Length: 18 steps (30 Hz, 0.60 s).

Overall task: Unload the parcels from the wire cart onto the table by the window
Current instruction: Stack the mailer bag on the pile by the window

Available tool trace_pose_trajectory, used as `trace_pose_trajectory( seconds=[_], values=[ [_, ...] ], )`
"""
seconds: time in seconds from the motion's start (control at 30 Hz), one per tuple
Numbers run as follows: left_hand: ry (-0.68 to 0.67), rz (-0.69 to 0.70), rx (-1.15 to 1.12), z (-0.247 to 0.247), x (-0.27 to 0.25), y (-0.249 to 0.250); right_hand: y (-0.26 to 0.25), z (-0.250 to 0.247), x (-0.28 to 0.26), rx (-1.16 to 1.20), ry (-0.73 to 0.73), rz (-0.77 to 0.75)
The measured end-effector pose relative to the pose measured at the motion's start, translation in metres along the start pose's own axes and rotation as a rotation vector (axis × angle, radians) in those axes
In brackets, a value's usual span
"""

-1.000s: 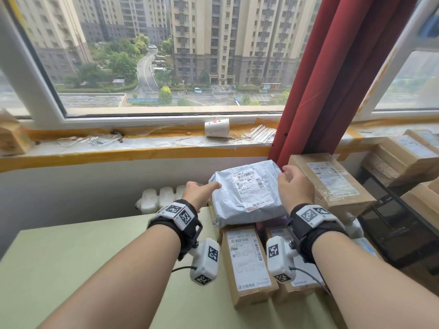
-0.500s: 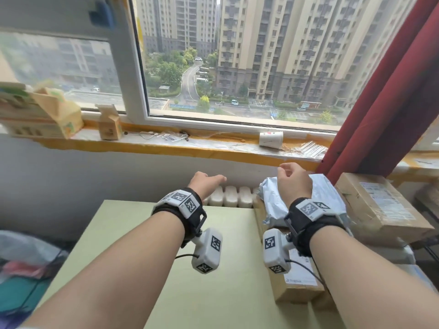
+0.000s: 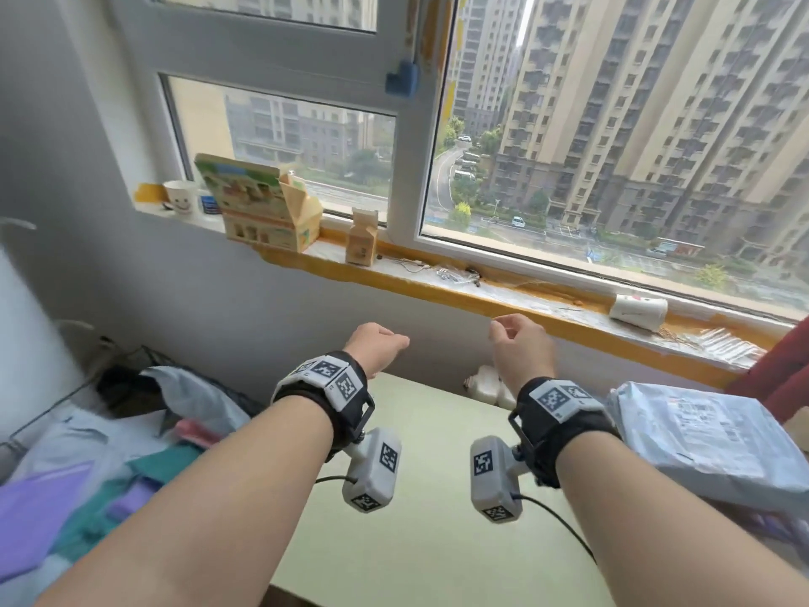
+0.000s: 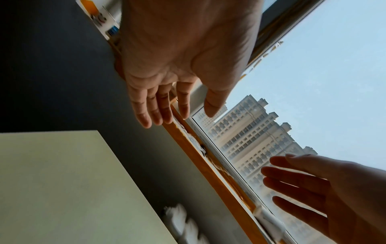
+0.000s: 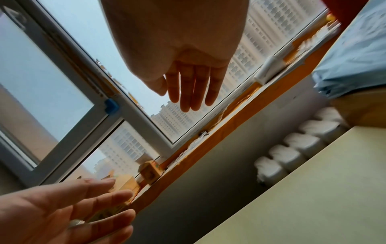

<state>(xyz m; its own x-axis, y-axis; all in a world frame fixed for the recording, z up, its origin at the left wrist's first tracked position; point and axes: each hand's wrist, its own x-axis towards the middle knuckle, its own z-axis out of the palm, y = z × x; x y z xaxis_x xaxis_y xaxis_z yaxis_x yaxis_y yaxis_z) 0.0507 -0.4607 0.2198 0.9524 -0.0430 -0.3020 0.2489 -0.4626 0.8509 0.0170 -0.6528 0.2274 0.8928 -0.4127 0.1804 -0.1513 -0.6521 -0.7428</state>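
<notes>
Head view: left hand (image 3: 375, 349) and right hand (image 3: 521, 350) hover empty over the table (image 3: 420, 497); fingers loosely extended, relaxed. Grey parcel (image 3: 700, 444) lies at the table's right.

Daylit window (image 3: 613, 168) above orange-edged sill (image 3: 503, 300), white wall (image 3: 219, 308).

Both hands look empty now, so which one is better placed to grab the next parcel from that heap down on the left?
Probably the left hand. Both hands are open and hold nothing, but the left is on the side of the cart parcels, while the right hand is nearer the grey mailer already on the table.
</notes>
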Motion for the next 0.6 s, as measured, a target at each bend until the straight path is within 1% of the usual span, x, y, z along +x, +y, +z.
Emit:
trace_pose_trajectory(
  seconds=[0.1,0.4,0.6],
  values=[
    [0.029,0.015,-0.016,-0.037,-0.003,-0.019,-0.027,0.031,-0.008,0.001,-0.035,-0.037],
    [0.149,-0.070,-0.098,-0.160,-0.023,-0.081,-0.113,0.124,-0.038,0.015,-0.171,-0.134],
    [0.294,-0.115,-0.090,-0.247,-0.037,-0.141,-0.168,0.200,-0.066,0.029,-0.289,-0.181]
  ],
)
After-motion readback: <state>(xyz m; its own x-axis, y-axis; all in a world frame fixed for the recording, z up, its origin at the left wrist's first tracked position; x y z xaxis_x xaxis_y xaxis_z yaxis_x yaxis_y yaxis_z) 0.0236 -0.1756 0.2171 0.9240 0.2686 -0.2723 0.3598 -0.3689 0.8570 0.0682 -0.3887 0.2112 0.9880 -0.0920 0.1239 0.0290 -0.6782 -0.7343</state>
